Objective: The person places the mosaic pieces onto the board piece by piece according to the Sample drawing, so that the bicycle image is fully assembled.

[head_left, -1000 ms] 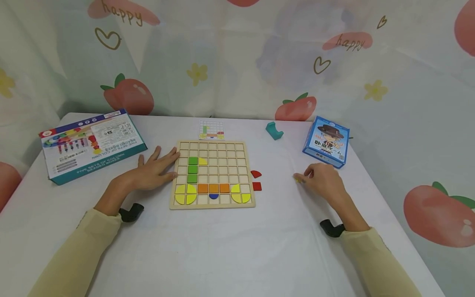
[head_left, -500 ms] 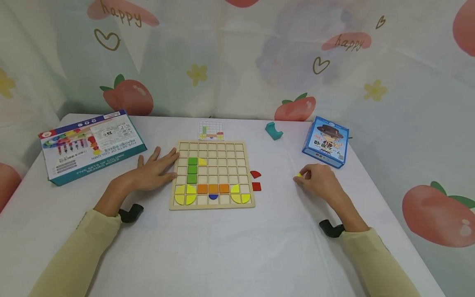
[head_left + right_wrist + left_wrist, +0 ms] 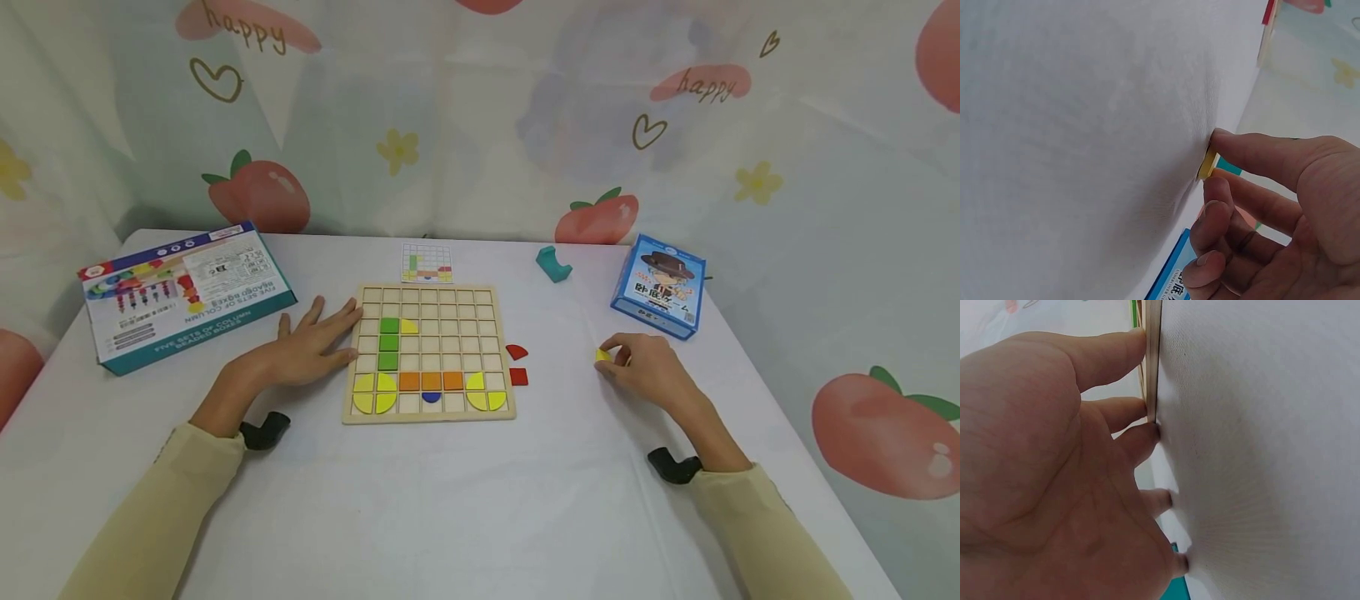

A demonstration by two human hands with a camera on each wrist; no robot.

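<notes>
My left hand [image 3: 309, 342] lies spread at the left edge of a wooden grid board [image 3: 450, 412], thumb and fingertips against its frame. In the left wrist view, the thumb [image 3: 1113, 359] meets the board's side [image 3: 1154, 356]. Well to the right of the board, my right hand [image 3: 651, 367] pinches a small yellow piece [image 3: 602, 355] between thumb and index finger, close over the cloth. Its other fingers curl inward. On the board sit green squares [image 3: 389, 342], orange squares [image 3: 431, 381], yellow quarter circles [image 3: 386, 403] and a blue half circle [image 3: 431, 397].
Beside the board's right edge lie a red quarter circle [image 3: 517, 352] and a red square [image 3: 519, 377]. A pattern card [image 3: 427, 263] is behind the board. Farther out are a teal curved block [image 3: 553, 264], a blue box [image 3: 662, 286] and a large flat box [image 3: 187, 296].
The yellow piece shows more between my right fingers as they shift it slightly at the same spot. My left hand stays against the board.
</notes>
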